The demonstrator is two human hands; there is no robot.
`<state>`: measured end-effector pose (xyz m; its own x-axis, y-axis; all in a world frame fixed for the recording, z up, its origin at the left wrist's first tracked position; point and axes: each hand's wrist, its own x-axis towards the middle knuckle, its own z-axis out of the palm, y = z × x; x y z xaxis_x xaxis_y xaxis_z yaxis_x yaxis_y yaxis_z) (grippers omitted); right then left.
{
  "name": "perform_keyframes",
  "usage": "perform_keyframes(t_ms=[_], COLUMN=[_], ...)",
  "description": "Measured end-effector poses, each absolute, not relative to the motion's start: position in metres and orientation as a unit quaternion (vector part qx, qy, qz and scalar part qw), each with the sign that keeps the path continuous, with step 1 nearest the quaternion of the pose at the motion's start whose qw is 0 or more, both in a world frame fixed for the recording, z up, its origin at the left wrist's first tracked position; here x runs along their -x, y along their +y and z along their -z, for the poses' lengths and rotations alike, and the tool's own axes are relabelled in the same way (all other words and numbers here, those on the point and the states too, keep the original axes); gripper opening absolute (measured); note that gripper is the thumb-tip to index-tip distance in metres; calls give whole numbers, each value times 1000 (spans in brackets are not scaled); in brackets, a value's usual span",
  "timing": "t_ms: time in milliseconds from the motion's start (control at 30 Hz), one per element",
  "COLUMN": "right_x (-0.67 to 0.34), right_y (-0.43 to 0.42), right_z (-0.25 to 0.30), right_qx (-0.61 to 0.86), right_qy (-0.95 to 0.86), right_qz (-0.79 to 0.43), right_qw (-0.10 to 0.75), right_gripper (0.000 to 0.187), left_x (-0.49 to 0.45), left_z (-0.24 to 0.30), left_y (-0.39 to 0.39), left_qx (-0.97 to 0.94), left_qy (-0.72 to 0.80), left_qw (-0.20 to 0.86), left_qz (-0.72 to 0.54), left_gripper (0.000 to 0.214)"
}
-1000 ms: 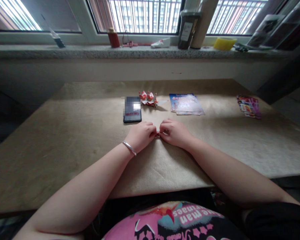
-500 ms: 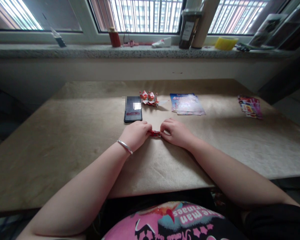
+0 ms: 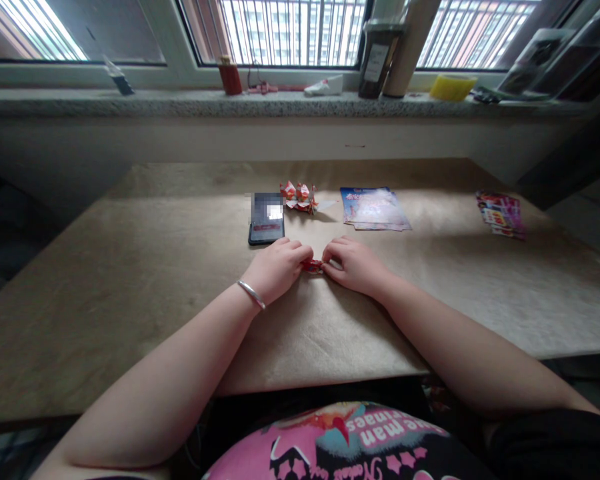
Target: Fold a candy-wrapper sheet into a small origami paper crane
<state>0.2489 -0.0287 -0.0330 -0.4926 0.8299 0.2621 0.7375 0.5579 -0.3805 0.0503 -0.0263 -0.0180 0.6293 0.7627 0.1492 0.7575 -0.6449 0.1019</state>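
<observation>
Between my two hands, low over the table, is a small red folded paper piece (image 3: 313, 267). My left hand (image 3: 279, 265), with a silver bangle at the wrist, is closed on its left end. The thumb and fingers of my right hand (image 3: 351, 264) pinch its right end. Fingers cover both ends, so the full shape is hidden. Just beyond my left hand lies a dark phone (image 3: 266, 233), partly blurred out. Beside the phone sits a cluster of red and white folded paper shapes (image 3: 299, 197).
A few blue-pink printed sheets (image 3: 375, 210) lie right of centre on the wooden table (image 3: 130, 287). Farther right is a bundle of colourful paper strips (image 3: 501, 215). Along the windowsill (image 3: 170, 103) stand a red bottle (image 3: 229, 77), a dark container (image 3: 377, 63) and yellow tape (image 3: 453, 87).
My left hand has shifted slightly right, its fingers now nearer my right hand and covering more of the red paper. My right hand has barely moved.
</observation>
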Motion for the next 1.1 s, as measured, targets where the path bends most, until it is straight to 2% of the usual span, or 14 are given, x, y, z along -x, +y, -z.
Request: perform_keyframes(t_ms=[367, 567, 733, 900, 1100], right_x=[-253, -256, -256, -253, -252], right_y=[-27, -30, -31, -28, -23], right_z=[35, 33, 29, 35, 41], right_qx=[490, 504, 482, 488, 472], right_qy=[-824, -772, -775, -792, -816], right_qz=[-143, -256, -301, -240, -180], right_qw=[245, 291, 276, 278, 281], right_gripper=[7, 10, 10, 7, 4], left_x=[-51, -54, -55, -55, -57], left_z=[19, 19, 18, 21, 22], left_y=[-27, -26, -25, -24, -27], left_qx=[-910, -886, -876, -873, -874], left_qy=[396, 418, 425, 438, 461], left_qw=[43, 122, 157, 140, 65], left_qz=[-116, -160, -166, -160, -144], left_gripper=[9, 11, 12, 13, 18])
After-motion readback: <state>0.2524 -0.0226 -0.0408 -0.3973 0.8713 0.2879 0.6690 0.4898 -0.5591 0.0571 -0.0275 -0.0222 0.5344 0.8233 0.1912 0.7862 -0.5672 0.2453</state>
